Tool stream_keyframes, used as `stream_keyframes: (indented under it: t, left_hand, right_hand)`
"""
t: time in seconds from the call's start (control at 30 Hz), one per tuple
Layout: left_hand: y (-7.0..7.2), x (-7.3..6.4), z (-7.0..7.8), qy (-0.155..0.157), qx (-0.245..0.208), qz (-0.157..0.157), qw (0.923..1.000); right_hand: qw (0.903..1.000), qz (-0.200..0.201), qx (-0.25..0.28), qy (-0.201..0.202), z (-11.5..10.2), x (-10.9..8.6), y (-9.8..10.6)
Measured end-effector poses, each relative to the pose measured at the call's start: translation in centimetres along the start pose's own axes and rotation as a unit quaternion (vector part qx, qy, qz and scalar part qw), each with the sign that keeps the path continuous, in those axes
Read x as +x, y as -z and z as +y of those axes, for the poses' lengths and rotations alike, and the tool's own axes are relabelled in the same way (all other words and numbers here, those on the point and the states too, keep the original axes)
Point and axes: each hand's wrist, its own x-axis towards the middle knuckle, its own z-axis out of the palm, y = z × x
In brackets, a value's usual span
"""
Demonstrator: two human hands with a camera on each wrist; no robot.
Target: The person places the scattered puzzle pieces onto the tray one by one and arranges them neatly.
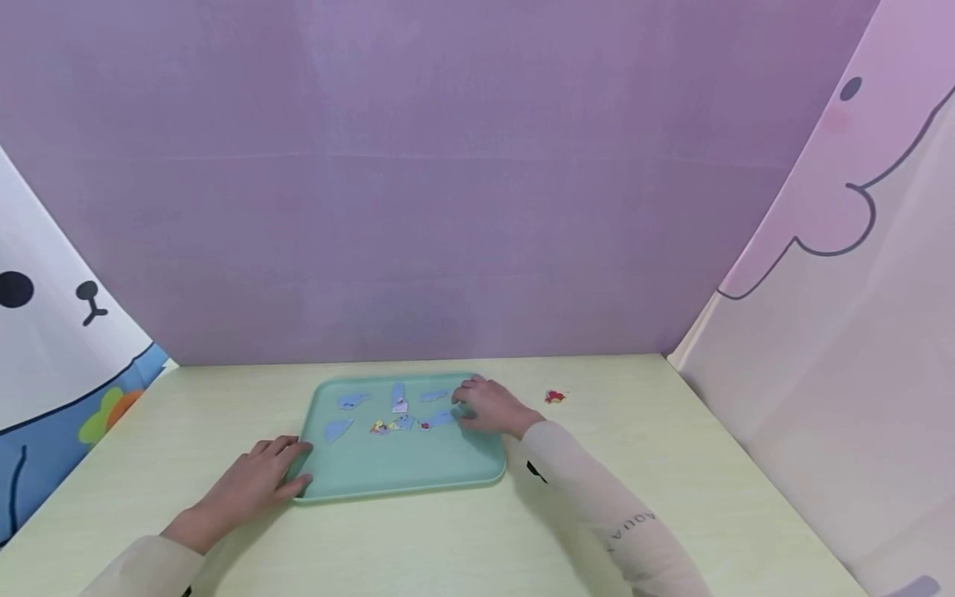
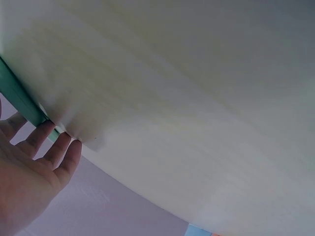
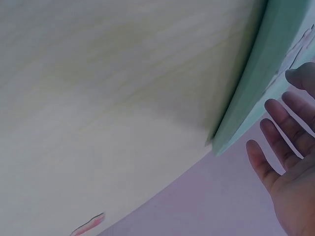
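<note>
A mint-green tray (image 1: 395,477) lies on the table, with several flat light-blue jigsaw-like pieces spread over it. One tall piece (image 1: 399,398) stands near the back middle, and a wedge-shaped piece (image 1: 338,429) sits at the left. My left hand (image 1: 257,481) rests at the tray's left rim, fingers and thumb touching the edge. Over the tray's right part is my right hand (image 1: 492,406), fingers loosely extended beside a blue piece (image 1: 442,418) that it partly hides. Nothing shows between its thumb and fingers in the right wrist view.
A small red piece (image 1: 555,397) lies on the pale wooden table (image 1: 634,481) to the right of the tray. A purple wall (image 1: 477,182) rises behind the table. Printed cloth panels stand at the left (image 1: 60,332) and right (image 1: 836,348).
</note>
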Motion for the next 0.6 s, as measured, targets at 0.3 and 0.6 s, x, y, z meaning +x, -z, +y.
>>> stream_keyframes:
  t: [0.3, 0.6]
  left_hand:
    - [0.2, 0.0, 0.1, 0.001, -0.003, 0.0, 1.0]
    - [0.0, 0.0, 0.0, -0.002, -0.003, 0.001, 1.0]
  right_hand:
    - [0.9992, 0.006, 0.021, -0.034, 2.3, -1.5, 0.5]
    - [0.9965, 0.03, 0.056, -0.054, 4.9, -3.8, 0.9]
